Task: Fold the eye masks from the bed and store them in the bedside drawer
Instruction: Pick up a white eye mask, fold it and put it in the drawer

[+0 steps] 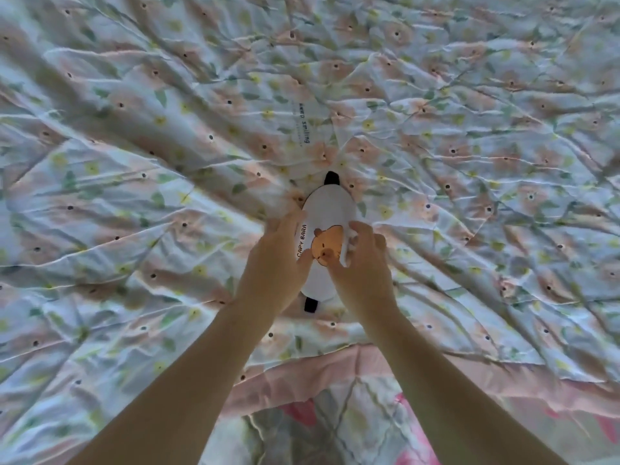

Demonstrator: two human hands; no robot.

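While the white eye mask (327, 226) lies lengthwise on the flowered quilt (469, 135), running away from the person, it is being taken from both long sides at once. Its printed face is turned up — a brown capybara drawing (327, 245) and the words "CAPY BARA" can be read — and a black strap end (332, 178) shows at the far tip, another (311, 304) at the near tip.

The left hand (278, 260) is laid against the mask's left edge, fingers bent over it and thumb on the printed face; whether the edge is truly pinched cannot be told, though the hand is judged to be steadying it. The right hand (364, 263) is curled round the right edge, which is lifted and rolled a little inward between thumb and fingers, so a grip on the cloth is plain there. Such a hold is judged to suit the start of a fold, one side being pinned while the other is brought over.

Open room is plentiful: the quilt is spread wide on every side of the mask, crumpled but bare of other objects near it, so the fold can be laid flat where it is. Nearer the person the quilt's pink border (369, 364) ends over a second patterned cloth (352, 427) — an edge well apart from the mask. No drawer is in view, and no other mask can be made out, so storing is judged not yet begun.
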